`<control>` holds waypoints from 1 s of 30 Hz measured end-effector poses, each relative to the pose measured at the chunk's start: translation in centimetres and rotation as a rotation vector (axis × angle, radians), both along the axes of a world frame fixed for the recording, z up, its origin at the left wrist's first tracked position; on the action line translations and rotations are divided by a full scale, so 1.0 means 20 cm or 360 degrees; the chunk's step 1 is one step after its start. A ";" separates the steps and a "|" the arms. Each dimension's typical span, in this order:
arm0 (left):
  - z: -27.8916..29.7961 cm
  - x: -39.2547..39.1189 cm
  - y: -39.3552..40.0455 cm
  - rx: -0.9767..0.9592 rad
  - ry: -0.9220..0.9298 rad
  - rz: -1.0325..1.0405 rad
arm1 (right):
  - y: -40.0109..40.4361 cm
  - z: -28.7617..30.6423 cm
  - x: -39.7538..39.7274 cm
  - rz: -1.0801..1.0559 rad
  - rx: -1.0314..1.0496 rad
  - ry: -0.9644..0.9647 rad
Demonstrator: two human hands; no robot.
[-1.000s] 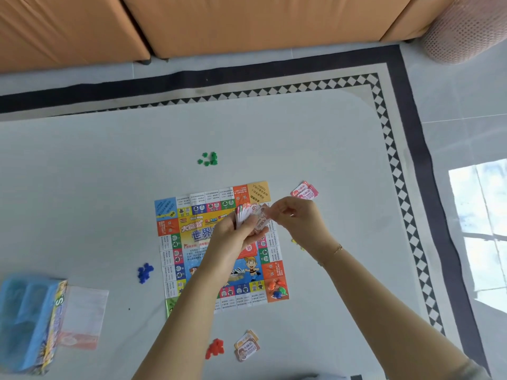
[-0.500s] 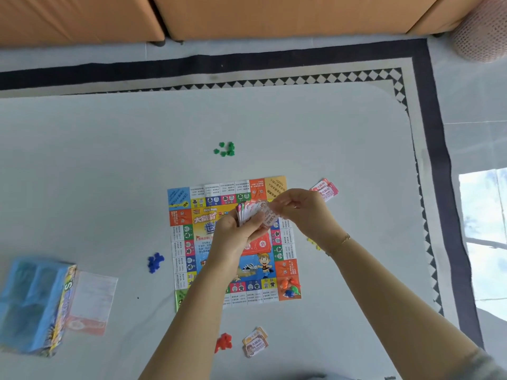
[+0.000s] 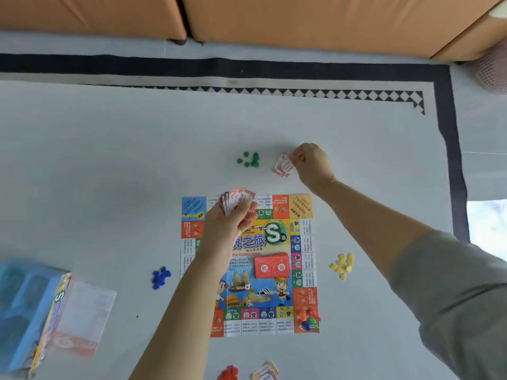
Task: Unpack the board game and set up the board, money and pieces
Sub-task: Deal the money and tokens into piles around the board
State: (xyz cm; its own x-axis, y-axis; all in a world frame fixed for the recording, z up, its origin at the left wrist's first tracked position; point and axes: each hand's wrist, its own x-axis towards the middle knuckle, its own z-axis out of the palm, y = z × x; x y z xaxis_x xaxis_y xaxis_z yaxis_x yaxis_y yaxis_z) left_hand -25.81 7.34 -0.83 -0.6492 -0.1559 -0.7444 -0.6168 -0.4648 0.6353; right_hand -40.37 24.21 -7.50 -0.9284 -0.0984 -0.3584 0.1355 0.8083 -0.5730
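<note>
A: What is each hand doing?

B: The left hand (image 3: pixel 227 229) grips a fanned stack of money (image 3: pixel 236 200), fingers curled round it, over the far edge of the board (image 3: pixel 301 212). The right hand (image 3: pixel 311 163) pinches a few notes (image 3: pixel 284 167) between thumb and fingertips, just beyond the board's far edge.

A: So the step is dealing money to that side?

B: It looks so. I would lower the notes flat onto the rug (image 3: pixel 109 160) and only then release, so that they stay squared and do not scatter.

A: Anything close to those fingers?

B: The green pieces (image 3: pixel 249 159) lie just to their left, apart from the notes. Set the pile beside them, not over them.

A: And elsewhere?

B: Yellow pieces (image 3: pixel 343 266) lie beside the right forearm, blue pieces (image 3: pixel 160 277) left of the left forearm, and red pieces (image 3: pixel 229 373) with another money pile (image 3: pixel 264 373) at the near edge. A red card deck (image 3: pixel 271 266) and the pawns (image 3: pixel 308 319) sit on the board. The box (image 3: pixel 30 314) lies far left.
</note>
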 end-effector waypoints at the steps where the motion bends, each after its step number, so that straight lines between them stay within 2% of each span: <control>1: -0.02 0.00 -0.02 0.0031 -0.0014 0.0009 | -0.02 -0.03 -0.02 0.0082 0.0083 0.0069; 4: -0.04 -0.01 -0.05 0.0134 -0.0056 0.0004 | -0.02 -0.06 -0.06 0.0224 0.0240 0.0266; 6: -0.04 0.01 -0.06 0.0191 -0.0083 0.0020 | -0.01 -0.05 -0.06 0.0164 0.0235 0.0341; 9: -0.01 0.05 -0.08 0.0221 -0.0123 0.0033 | -0.04 0.05 0.02 -0.0002 0.0061 0.0526; 11: 0.02 0.10 -0.08 0.0210 -0.0135 0.0012 | -0.07 0.17 0.13 0.0063 -0.0164 0.0606; 12: 0.03 0.14 -0.09 0.0191 -0.0130 -0.0010 | -0.11 0.25 0.22 0.0167 -0.0272 0.0532; 14: 0.07 0.21 -0.09 0.0177 -0.0125 -0.0022 | -0.15 0.38 0.42 0.0317 -0.0455 0.0147; 16: 0.09 0.26 -0.09 0.0196 -0.0132 -0.0029 | -0.17 0.45 0.57 0.0331 -0.0551 -0.0213; 17: 0.11 0.29 -0.08 0.0204 -0.0126 -0.0062 | -0.18 0.47 0.63 0.0341 -0.0568 -0.0273; 25: 0.18 0.43 -0.17 0.0247 -0.0173 -0.0280 | -0.25 0.51 0.84 0.0339 -0.0592 -0.0245; 30: 0.21 0.51 -0.25 0.0285 -0.0153 -0.0233 | -0.32 0.52 0.94 0.0277 -0.0581 -0.0187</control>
